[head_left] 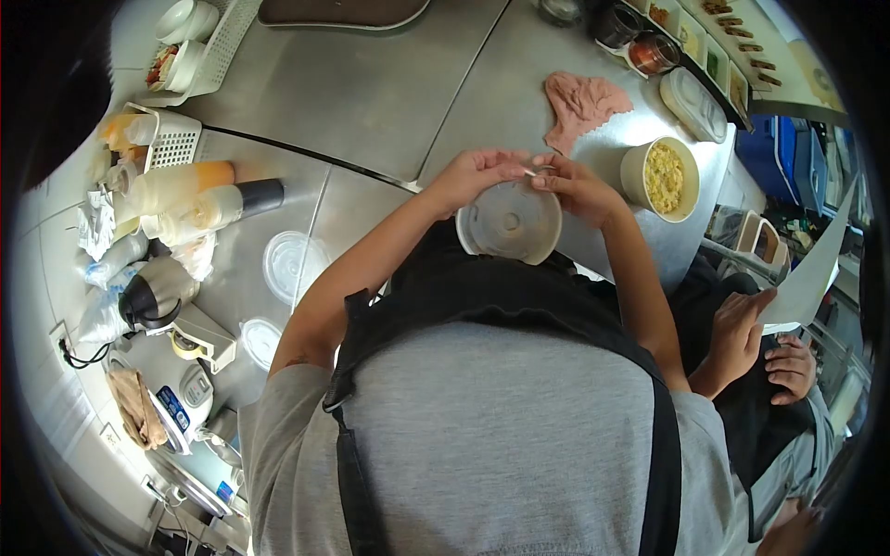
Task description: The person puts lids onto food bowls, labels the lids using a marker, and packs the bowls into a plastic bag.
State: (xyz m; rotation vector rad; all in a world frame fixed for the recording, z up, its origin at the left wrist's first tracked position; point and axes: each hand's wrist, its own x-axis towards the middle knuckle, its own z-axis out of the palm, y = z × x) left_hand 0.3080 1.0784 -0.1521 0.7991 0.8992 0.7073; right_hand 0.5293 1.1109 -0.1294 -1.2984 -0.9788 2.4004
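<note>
A round translucent lidded container (510,221) is at the table's front edge, close against my apron. My left hand (479,178) and my right hand (567,185) meet at its far rim, fingers bent and pinched together. Between the fingertips shows a small, thin, pale piece, too small to name; both hands seem to pinch it. To the right of my right hand, a paper bowl (664,179) holds yellow chopped food. Beyond the hands, a crumpled pink cloth (582,107) lies on the steel table (371,102).
Clear round lids (294,264) lie at the left, near squeeze bottles (209,206) and a steel jug (158,295). A lidded plastic tub (693,104) is at the back right. Another person's hands (737,338) are at the right, beside a white sheet (811,269).
</note>
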